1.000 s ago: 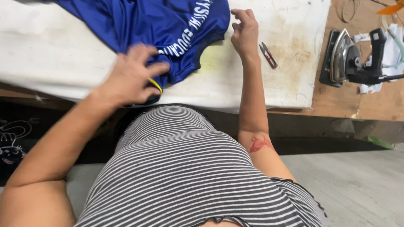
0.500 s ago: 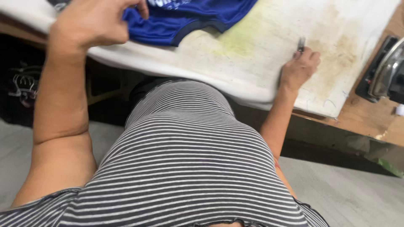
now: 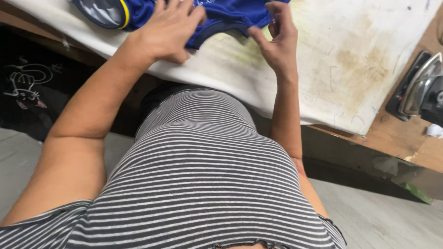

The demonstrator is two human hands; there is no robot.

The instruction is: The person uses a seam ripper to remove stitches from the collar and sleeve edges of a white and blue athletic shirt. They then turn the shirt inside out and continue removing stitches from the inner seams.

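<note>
Blue fabric, a sports jersey (image 3: 221, 14) with a yellow-trimmed opening, lies bunched at the far edge of the worktop (image 3: 369, 60), partly cut off by the top of the view. To the left of the fingers, the yellow-edged opening of the jersey rests on the white padded cover, just beyond the left wrist. Left hand (image 3: 168, 30) lies palm down on the jersey, fingers (image 3: 182, 11) spread and pressed flat on the cloth; they grip nothing, only bear down on it. Right hand (image 3: 277, 44) stands just beside it, raised on edge, fingers curled with the thumb against the jersey's dark lower hem; whether the hem is actually pinched cannot be told from this view. To the right of the right fingers, the cover shows brown and yellowish stains. Well apart, further right, an iron (image 3: 422, 90) sits on a dark mat on bare wood. Below the hands, a striped shirt fills the near view.
</note>
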